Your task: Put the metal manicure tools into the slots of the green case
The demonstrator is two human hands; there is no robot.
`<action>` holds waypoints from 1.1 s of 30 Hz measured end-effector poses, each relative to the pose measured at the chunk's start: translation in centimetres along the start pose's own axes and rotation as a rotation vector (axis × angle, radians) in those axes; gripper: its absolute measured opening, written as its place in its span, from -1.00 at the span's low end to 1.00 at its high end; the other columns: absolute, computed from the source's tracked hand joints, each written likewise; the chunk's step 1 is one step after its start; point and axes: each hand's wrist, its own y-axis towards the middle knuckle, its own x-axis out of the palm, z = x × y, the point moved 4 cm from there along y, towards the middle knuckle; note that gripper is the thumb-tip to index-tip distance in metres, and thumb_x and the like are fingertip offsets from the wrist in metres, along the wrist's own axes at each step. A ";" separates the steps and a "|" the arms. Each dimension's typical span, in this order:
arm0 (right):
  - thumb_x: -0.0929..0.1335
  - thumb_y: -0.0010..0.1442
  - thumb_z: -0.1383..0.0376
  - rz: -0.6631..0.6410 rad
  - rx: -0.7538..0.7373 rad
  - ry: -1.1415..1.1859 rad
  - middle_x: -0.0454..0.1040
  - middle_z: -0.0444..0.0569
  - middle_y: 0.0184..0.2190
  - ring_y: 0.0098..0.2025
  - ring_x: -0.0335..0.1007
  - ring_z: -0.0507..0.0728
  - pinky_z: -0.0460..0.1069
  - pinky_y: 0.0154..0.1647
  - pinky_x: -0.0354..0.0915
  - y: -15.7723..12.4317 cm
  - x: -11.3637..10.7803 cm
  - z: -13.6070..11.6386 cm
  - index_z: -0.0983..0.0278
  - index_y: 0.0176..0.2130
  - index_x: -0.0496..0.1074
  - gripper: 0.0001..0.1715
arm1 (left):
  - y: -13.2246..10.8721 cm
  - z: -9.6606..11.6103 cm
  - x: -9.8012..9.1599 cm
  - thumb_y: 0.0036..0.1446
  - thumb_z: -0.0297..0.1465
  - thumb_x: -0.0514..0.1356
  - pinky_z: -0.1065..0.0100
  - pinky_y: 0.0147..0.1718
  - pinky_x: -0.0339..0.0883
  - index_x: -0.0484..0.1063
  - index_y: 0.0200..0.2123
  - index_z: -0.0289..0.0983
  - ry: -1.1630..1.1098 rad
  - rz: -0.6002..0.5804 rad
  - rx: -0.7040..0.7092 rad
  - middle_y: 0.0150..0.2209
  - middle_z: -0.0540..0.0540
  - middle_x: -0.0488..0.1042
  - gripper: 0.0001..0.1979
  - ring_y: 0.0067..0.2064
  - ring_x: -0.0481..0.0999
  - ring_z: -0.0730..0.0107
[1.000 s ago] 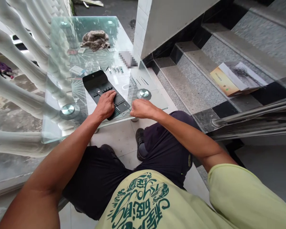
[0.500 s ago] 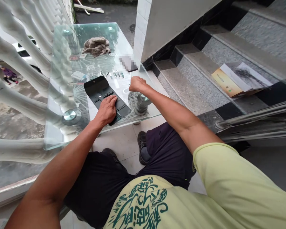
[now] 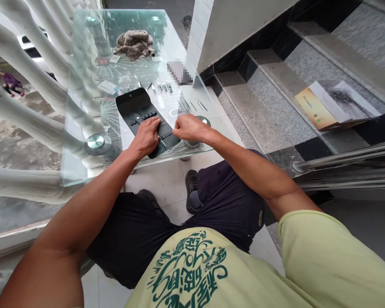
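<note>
An unfolded black case with small loops lies on the glass table. My left hand rests on the case's lower part, its fingers closed together; whether they grip its edge or something small is hidden. Closed in a pinch, my right hand is at the case's right edge, and what its fingertips hold is too small to name. A slim tool sits in the loops beside my left hand. Several nail clippers are lined up beyond the case, and thin metal tools lie to the right.
A crumpled cloth is at the table's far end, with a dark phone-like object nearer on the right. White balusters stand left. Stairs rise on the right, bearing an open box.
My right hand has moved left and nearer to the case, uncovering the thin tools on the table. My left hand stays on the case. The camera view has shifted slightly.
</note>
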 end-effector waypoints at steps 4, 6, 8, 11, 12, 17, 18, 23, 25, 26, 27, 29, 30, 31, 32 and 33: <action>0.46 0.62 0.30 -0.079 -0.072 0.013 0.86 0.24 -0.06 0.02 0.77 0.30 0.04 -0.11 0.32 -1.9 2.0 -3.0 0.32 -0.02 0.82 -0.73 | 0.0 -0.3 0.0 0.47 -0.53 0.07 -0.18 0.77 0.33 0.63 0.54 -0.36 -0.008 0.015 -0.028 0.61 -0.42 0.62 -0.32 0.67 0.57 -0.10; 0.47 0.63 0.27 -0.073 -0.053 -0.007 0.87 0.27 0.03 0.12 0.81 0.37 0.05 -0.04 0.39 -1.9 2.5 -3.7 0.31 0.10 0.83 -0.71 | -0.1 -0.2 -0.2 0.45 -0.53 0.08 -0.20 0.78 0.32 0.63 0.53 -0.33 -0.017 0.016 -0.038 0.61 -0.39 0.63 -0.31 0.67 0.57 -0.09; 0.48 0.61 0.27 -0.060 -0.033 -0.030 0.87 0.31 0.14 0.23 0.82 0.44 0.08 0.08 0.49 -1.7 2.9 -4.1 0.30 0.20 0.82 -0.67 | -0.1 0.0 -0.4 0.44 -0.53 0.08 -0.21 0.78 0.31 0.64 0.52 -0.29 -0.026 0.011 -0.046 0.61 -0.36 0.63 -0.32 0.67 0.57 -0.07; 0.47 0.60 0.30 -0.041 -0.013 -0.053 0.84 0.38 0.27 0.37 0.79 0.52 0.15 0.27 0.57 -1.8 3.1 -4.6 0.29 0.29 0.81 -0.59 | 0.0 0.2 -0.5 0.44 -0.53 0.08 -0.24 0.78 0.32 0.66 0.52 -0.27 -0.040 0.009 -0.052 0.59 -0.34 0.65 -0.32 0.66 0.57 -0.07; 0.47 0.60 0.30 -0.033 -0.007 -0.057 0.83 0.40 0.29 0.40 0.77 0.53 0.17 0.33 0.57 -1.9 3.1 -4.8 0.30 0.32 0.80 -0.57 | 0.0 0.3 -0.6 0.45 -0.52 0.09 -0.25 0.77 0.33 0.66 0.52 -0.26 -0.045 0.011 -0.053 0.58 -0.32 0.66 -0.32 0.66 0.57 -0.08; 0.55 0.57 0.32 -0.015 0.001 -0.070 0.80 0.48 0.32 0.42 0.76 0.56 0.20 0.43 0.54 -2.4 3.3 -6.1 0.35 0.41 0.75 -0.49 | 0.1 0.2 -0.7 0.47 -0.50 0.10 -0.24 0.77 0.33 0.66 0.52 -0.25 -0.052 0.004 -0.071 0.59 -0.33 0.66 -0.34 0.66 0.58 -0.09; 0.56 0.57 0.32 -0.019 0.002 -0.068 0.80 0.49 0.32 0.42 0.76 0.57 0.19 0.43 0.54 -2.5 3.3 -6.2 0.36 0.42 0.74 -0.48 | 0.1 0.2 -0.7 0.48 -0.50 0.10 -0.23 0.77 0.32 0.65 0.52 -0.26 -0.052 0.001 -0.077 0.60 -0.34 0.65 -0.35 0.66 0.57 -0.09; 0.52 0.58 0.34 -0.077 0.033 -0.050 0.80 0.45 0.34 0.43 0.76 0.52 0.12 0.32 0.57 -2.9 2.9 -5.3 0.36 0.38 0.77 -0.53 | 0.1 0.0 -0.7 0.49 -0.47 0.09 -0.23 0.77 0.33 0.65 0.52 -0.27 -0.054 0.004 -0.063 0.60 -0.35 0.65 -0.35 0.67 0.56 -0.09; 0.53 0.54 0.35 -0.112 0.038 -0.027 0.83 0.42 0.27 0.36 0.80 0.48 0.07 0.17 0.57 -3.1 2.6 -4.3 0.37 0.30 0.80 -0.57 | 0.2 -0.1 -0.6 0.49 -0.46 0.10 -0.24 0.77 0.34 0.65 0.53 -0.27 -0.047 0.004 -0.054 0.60 -0.35 0.65 -0.35 0.67 0.57 -0.10; 0.55 0.50 0.36 -0.132 0.037 -0.007 0.86 0.38 0.20 0.28 0.82 0.44 0.04 0.07 0.55 -3.3 2.6 -3.7 0.37 0.24 0.82 -0.61 | 0.2 -0.1 -0.6 0.49 -0.46 0.10 -0.25 0.77 0.34 0.65 0.53 -0.28 -0.044 0.005 -0.052 0.60 -0.36 0.65 -0.35 0.67 0.56 -0.10; 0.57 0.45 0.37 -0.156 0.032 0.018 0.88 0.33 0.11 0.18 0.83 0.39 0.02 -0.03 0.51 -3.4 2.5 -3.1 0.37 0.14 0.84 -0.68 | 0.2 -0.1 -0.6 0.50 -0.46 0.10 -0.25 0.77 0.33 0.65 0.53 -0.29 -0.040 0.004 -0.050 0.60 -0.38 0.64 -0.35 0.67 0.56 -0.12; 0.59 0.36 0.40 -0.223 0.023 0.097 0.87 0.19 -0.10 -0.05 0.79 0.27 -0.01 -0.21 0.40 -3.9 2.5 -1.7 0.34 -0.10 0.83 -0.88 | 0.2 0.0 -0.6 0.53 -0.44 0.09 -0.26 0.77 0.32 0.64 0.53 -0.30 -0.033 0.004 -0.049 0.61 -0.40 0.63 -0.37 0.67 0.56 -0.14; 0.59 0.32 0.42 -0.254 0.023 0.154 0.84 0.12 -0.20 -0.16 0.73 0.21 -0.02 -0.27 0.35 -4.1 2.4 -1.0 0.32 -0.22 0.80 -0.94 | 0.2 0.1 -0.6 0.55 -0.43 0.08 -0.25 0.77 0.32 0.64 0.53 -0.31 -0.028 0.005 -0.048 0.61 -0.40 0.63 -0.38 0.67 0.56 -0.14; 0.58 0.29 0.43 -0.271 0.029 0.223 0.79 0.05 -0.29 -0.25 0.65 0.15 -0.03 -0.32 0.31 -4.2 2.3 -0.3 0.29 -0.31 0.76 -0.90 | 0.1 0.2 -0.6 0.57 -0.42 0.07 -0.25 0.77 0.33 0.64 0.53 -0.31 -0.022 0.004 -0.046 0.61 -0.40 0.63 -0.38 0.67 0.56 -0.14; 0.57 0.27 0.44 -0.269 0.044 0.299 0.74 -0.01 -0.36 -0.32 0.57 0.11 -0.03 -0.35 0.28 -4.2 2.0 0.4 0.27 -0.37 0.72 -0.85 | 0.1 0.3 -0.7 0.59 -0.41 0.06 -0.25 0.77 0.33 0.63 0.53 -0.30 -0.016 0.005 -0.045 0.61 -0.40 0.63 -0.39 0.67 0.56 -0.14; 0.56 0.26 0.44 -0.242 0.066 0.371 0.69 -0.05 -0.41 -0.38 0.50 0.08 -0.03 -0.37 0.26 -4.0 1.7 1.1 0.27 -0.40 0.70 -0.82 | 0.0 0.5 -0.7 0.61 -0.40 0.05 -0.25 0.77 0.33 0.63 0.53 -0.31 -0.010 0.005 -0.044 0.61 -0.41 0.63 -0.40 0.66 0.57 -0.15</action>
